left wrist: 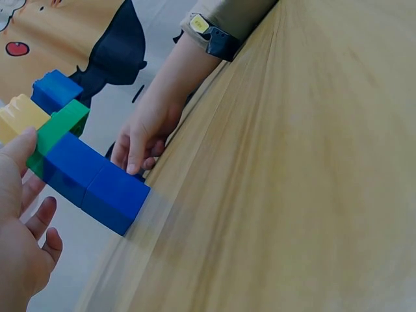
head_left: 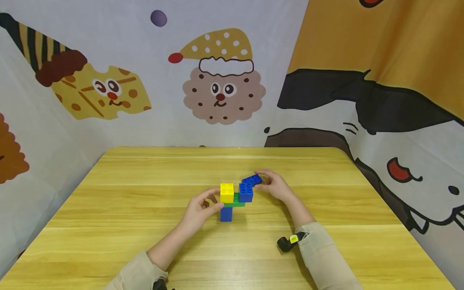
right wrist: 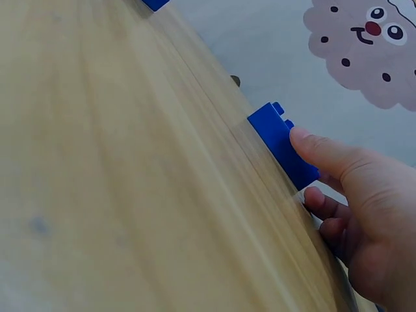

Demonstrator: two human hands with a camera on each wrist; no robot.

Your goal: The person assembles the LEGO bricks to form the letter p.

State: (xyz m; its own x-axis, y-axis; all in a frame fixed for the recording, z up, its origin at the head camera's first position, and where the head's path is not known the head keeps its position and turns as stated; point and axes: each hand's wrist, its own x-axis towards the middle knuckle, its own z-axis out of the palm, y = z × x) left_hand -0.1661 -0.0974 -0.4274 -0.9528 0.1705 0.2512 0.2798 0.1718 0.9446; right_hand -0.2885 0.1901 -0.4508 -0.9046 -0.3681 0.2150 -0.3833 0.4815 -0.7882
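A small tower of toy building bricks stands on the wooden table. Two stacked blue bricks [left wrist: 84, 175] form its column, and a green brick [head_left: 235, 204] lies across the top. On the green one sit a yellow brick [head_left: 226, 193] at the left and a square blue brick [head_left: 245, 193] at the right. My left hand [head_left: 201, 207] holds the tower from the left, thumb by the yellow and green bricks. A longer blue brick [right wrist: 281, 144], studs facing away in the right wrist view, is pinched by my right hand [head_left: 277, 187] at the tabletop behind the tower.
The wooden table [head_left: 127, 193] has its far edge against a cloth backdrop [head_left: 145, 133] printed with cartoon figures. Black wrist cameras are strapped at both sleeves; the right one [head_left: 284, 244] hangs just above the tabletop.
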